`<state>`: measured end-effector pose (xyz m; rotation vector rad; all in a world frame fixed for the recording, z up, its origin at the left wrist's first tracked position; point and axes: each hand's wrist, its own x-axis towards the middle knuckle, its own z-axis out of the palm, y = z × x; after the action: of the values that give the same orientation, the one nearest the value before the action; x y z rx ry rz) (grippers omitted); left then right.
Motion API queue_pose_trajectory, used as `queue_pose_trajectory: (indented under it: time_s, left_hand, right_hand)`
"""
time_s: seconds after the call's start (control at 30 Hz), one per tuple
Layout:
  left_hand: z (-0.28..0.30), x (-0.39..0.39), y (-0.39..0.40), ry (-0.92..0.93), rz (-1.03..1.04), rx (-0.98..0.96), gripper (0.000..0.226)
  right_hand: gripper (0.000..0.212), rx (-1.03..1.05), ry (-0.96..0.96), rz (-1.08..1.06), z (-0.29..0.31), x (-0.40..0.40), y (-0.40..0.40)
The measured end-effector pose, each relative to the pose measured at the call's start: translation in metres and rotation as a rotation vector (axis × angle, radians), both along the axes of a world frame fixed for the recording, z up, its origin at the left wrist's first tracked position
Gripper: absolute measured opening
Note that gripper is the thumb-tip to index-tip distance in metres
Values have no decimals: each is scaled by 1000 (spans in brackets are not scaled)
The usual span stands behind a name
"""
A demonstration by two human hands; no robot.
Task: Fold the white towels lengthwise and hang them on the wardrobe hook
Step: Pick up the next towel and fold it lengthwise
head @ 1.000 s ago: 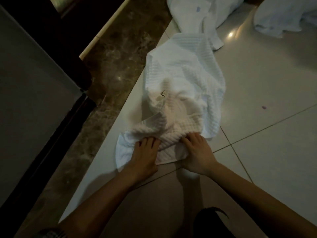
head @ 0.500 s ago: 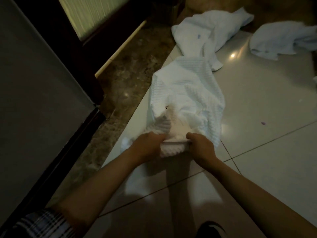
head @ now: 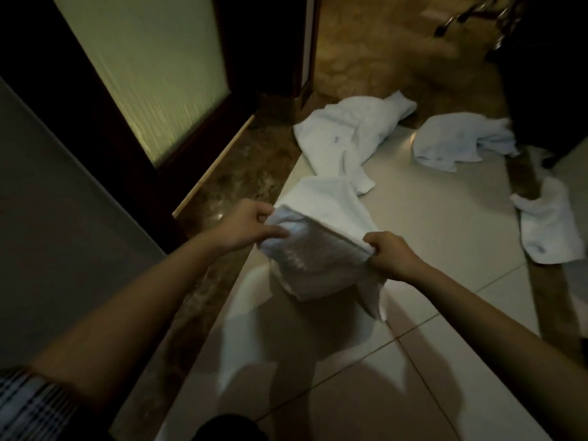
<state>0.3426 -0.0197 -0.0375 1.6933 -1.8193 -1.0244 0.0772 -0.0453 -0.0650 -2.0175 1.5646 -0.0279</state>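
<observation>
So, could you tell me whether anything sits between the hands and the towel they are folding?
No. The left hand and right hand already pinch the lifted towel at its top corners, with nothing between. The wardrobe hook is out of view, so that path cannot be judged.

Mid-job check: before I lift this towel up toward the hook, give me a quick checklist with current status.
1. Left hand grips the held towel: ok.
2. Right hand pinches the other corner: ok.
3. Towel folded neatly lengthwise: not ok, it hangs bunched.
4. Far end off the floor: cannot tell.
5. Wardrobe hook in sight: not ok, not in view.
6. Other towels done: not ok; crumpled towel, second towel and third towel lie unfolded.
</observation>
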Motion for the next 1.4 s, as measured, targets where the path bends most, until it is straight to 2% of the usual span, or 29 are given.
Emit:
queue_pose_trajectory:
  time_s: [0.07, 0.1, 0.17, 0.27, 0.33, 0.4, 0.53, 0.6, 0.67, 0.77, 0.83, 0.87, 0.9, 1.03, 1.1, 1.17, 1.27, 1.4]
  left_hand:
    - [41, -26, -13, 41, -39, -19, 12]
    - [63, -41, -18, 15, -84, -20, 14]
    - [106, -68, -25, -31, -149, -36, 24]
    - [180, -89, -33, -11, -115, -89, 24]
    - [236, -96, -41, 24, -82, -114, 23]
    - [293, -100, -49, 79, -55, -129, 21]
    - [410, -119, -68, 71, -95, -173, 14]
    - [471, -131, -78, 120, -111, -177, 8]
    - [529, -142, -84, 237, -141, -103, 18]
    - [595, -164, -82, 328, -225, -22, 56]
    - [621, -182, -74, 314, -250, -54, 78]
    - [630, -192, -70, 302, -257, -65, 82]
    - [639, -202, -66, 297, -274, -63, 78]
    - [664, -236, -53, 382, -417, 50, 36]
    - [670, -253, -49, 370, -453, 37, 23]
    - [674, -270, -47, 317, -460, 32, 20]
    - [676, -301, -35, 395, -517, 92, 14]
    - [668, -346, -27, 285, -572, 72, 19]
  right_hand:
    - [16, 129, -144, 56, 46, 7, 2]
    - [20, 186, -239, 55, 72, 13, 6]
    - [33, 160, -354, 0, 125, 22, 13]
    - [37, -20, -350, -141, 211, 21, 12]
    - [38, -89, -349, -157, 270, 16, 9]
    - [41, -99, -390, -168, 330, 13, 2]
    - [43, -29, -379, -187, 444, 4, -17]
    - [38, -77, -423, -228, 501, -9, -22]
    - [24, -201, -484, -295, 555, -27, -22]
    - [14, -384, -491, -411, 625, -52, -19]
    - [16, -457, -501, -503, 663, -69, -15]
    - [17, -475, -523, -551, 682, -77, -11]
    - [17, -496, -541, -586, 698, -86, -8]
    - [16, -579, -618, -645, 747, -127, 11]
    - [20, -614, -640, -671, 765, -148, 23]
    - [26, -640, -650, -698, 778, -168, 39]
    - [23, -663, -703, -780, 793, -193, 69]
    - [19, -725, -745, -902, 806, -226, 107]
